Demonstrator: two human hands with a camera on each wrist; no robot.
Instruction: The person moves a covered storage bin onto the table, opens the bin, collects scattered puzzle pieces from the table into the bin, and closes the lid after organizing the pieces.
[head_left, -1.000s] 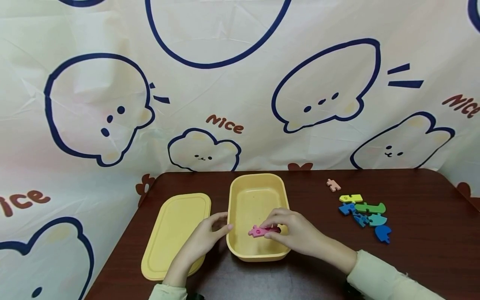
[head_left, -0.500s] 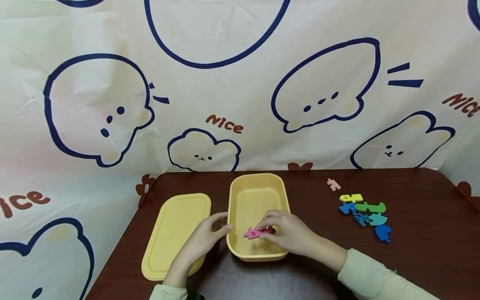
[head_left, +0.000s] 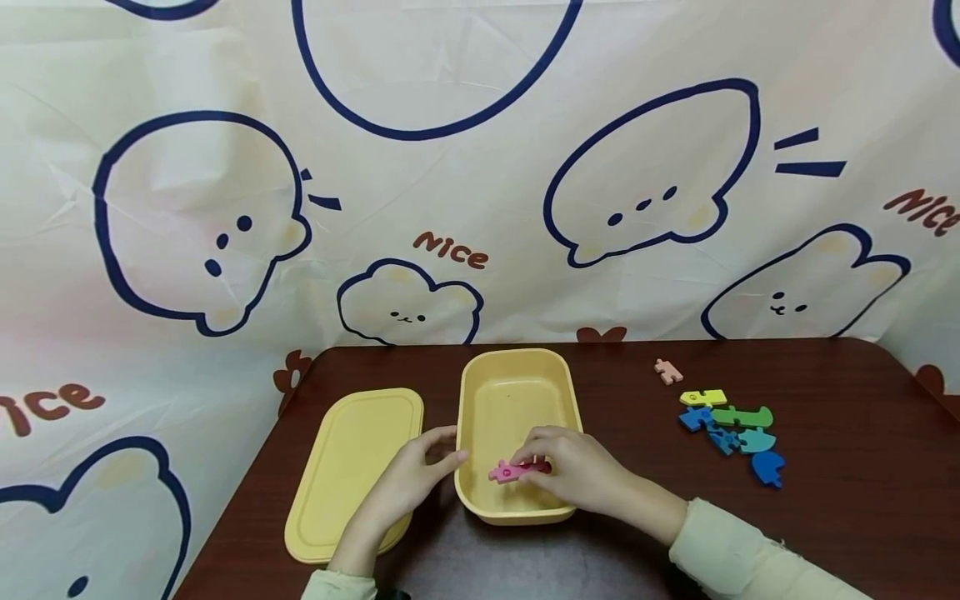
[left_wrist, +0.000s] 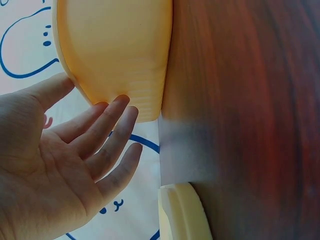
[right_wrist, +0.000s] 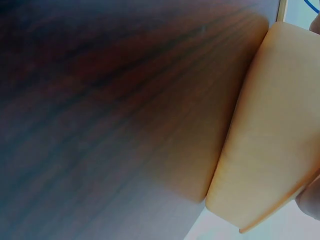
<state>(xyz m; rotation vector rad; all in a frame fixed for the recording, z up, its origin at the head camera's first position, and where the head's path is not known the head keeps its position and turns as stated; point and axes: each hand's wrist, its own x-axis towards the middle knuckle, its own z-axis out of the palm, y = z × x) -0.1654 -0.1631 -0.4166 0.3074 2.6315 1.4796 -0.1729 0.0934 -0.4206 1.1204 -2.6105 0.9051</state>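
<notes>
Over the near half of the yellow plastic box [head_left: 517, 379], my right hand [head_left: 581, 471] pinches a pink puzzle piece [head_left: 507, 472] between thumb and fingers. The fingers cover the piece's right part. At the box's left side is my left hand [head_left: 411, 472]. In the left wrist view the left hand [left_wrist: 65, 170] has its thumb at the rim and its fingers nearly straight, with fingertips against the outer wall. In the right wrist view the outside of the box [right_wrist: 270, 125] fills the right side, and only small bits of the right hand show there.
A yellow lid [head_left: 352, 467] lies left of the box, partly behind the left forearm. On the right of the dark wooden table [head_left: 847, 500] are several puzzle pieces, among them a yellow one [head_left: 703, 398], a green one [head_left: 742, 417] and a separate peach one [head_left: 667, 372].
The right hand has moved slightly left and toward the near end of the box with the pink puzzle piece. The left hand has stayed at the box's side.
</notes>
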